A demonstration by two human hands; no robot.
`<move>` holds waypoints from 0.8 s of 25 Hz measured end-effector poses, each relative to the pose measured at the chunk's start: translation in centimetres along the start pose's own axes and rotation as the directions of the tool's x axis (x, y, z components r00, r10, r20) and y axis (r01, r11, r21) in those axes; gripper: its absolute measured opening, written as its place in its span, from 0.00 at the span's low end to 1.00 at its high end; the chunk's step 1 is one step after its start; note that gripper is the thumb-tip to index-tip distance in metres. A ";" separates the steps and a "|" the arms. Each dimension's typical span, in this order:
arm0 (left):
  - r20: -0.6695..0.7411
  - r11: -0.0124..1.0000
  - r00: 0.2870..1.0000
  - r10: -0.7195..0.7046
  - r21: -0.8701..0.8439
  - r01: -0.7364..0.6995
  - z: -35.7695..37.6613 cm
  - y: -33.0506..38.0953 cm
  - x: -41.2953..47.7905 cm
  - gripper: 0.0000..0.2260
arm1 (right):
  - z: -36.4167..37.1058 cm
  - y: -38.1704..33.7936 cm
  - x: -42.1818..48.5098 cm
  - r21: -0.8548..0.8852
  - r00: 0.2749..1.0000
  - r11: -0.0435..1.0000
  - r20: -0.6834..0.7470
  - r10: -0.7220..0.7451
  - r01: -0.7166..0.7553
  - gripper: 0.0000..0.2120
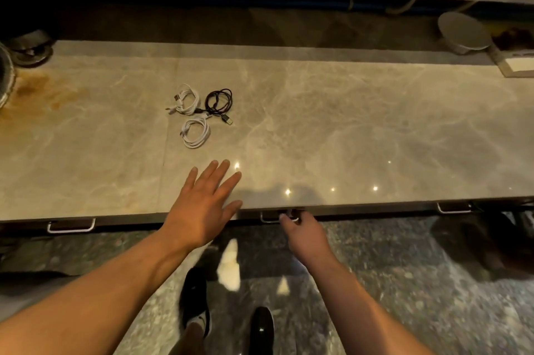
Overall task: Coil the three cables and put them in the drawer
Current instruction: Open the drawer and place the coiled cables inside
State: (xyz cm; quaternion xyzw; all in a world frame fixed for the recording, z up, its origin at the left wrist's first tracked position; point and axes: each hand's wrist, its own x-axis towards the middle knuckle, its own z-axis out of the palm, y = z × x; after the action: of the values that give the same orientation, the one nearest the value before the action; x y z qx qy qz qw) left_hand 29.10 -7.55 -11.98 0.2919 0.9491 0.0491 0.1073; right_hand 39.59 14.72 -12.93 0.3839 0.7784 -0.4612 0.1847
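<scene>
The right hand (300, 229) was curled around the middle drawer handle (278, 217) under the front edge of the worktop (361, 129), fingers hooked on the metal bar. The drawer itself looked shut; only the handle showed. The left hand (202, 204) lay open and flat, fingers spread, over the worktop's front edge, holding nothing; whether it pressed on the stone or hung just above it could not be told.

Farther back on the worktop, well apart from both hands, lay the three cables, already coiled, in a tight cluster. The near white cable (196, 132) was a neat round coil. Behind it lay the far white cable (186, 100), looser, with a plug end sticking out to the left. Beside that, to the right, lay the black cable (218, 100), its USB plug (228, 120) trailing toward the front. The black tail seemed to touch or cross the white coils.

Such cables were likely light, soft and springy, and none was tied, so the coils would probably loosen if lifted by one strand or by a plug. The best hold was judged to be a pinch across the whole bundle of loops, all turns gathered together. The polished stone looked slippery, so a coil might slide before it could be picked up.
</scene>
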 end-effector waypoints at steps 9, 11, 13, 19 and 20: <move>0.007 0.999 1.000 0.012 -0.033 -0.012 0.1 -0.3 0.0 0.28 | 1.6 1.4 2.8 -0.016 0.998 0.998 -0.008 -0.056 0.056 0.17; 0.007 1.000 1.000 0.009 -0.029 -0.009 0.2 -0.2 0.0 0.29 | 1.6 1.5 2.3 -0.114 0.994 0.988 -0.034 -0.108 0.104 0.20; 0.009 0.999 1.000 0.007 -0.032 -0.007 0.2 -0.2 0.0 0.29 | 1.9 2.0 2.0 -0.180 0.989 0.975 -0.038 -0.140 0.131 0.22; 0.032 1.000 0.999 -0.001 -0.028 0.001 0.1 -0.2 0.1 0.29 | 1.6 2.6 2.7 -0.249 0.993 0.961 0.057 -0.106 0.118 0.28; 0.038 1.000 0.999 -0.002 -0.021 0.003 0.1 -0.3 0.1 0.30 | 1.5 2.6 2.7 -0.261 0.992 0.957 0.060 -0.114 0.126 0.29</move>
State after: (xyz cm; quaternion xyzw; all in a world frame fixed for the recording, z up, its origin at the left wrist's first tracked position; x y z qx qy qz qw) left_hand 28.94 -7.72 -12.14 0.2904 0.9467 0.0535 0.1286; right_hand 39.83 15.33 -16.90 0.2976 0.8506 -0.3719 0.2230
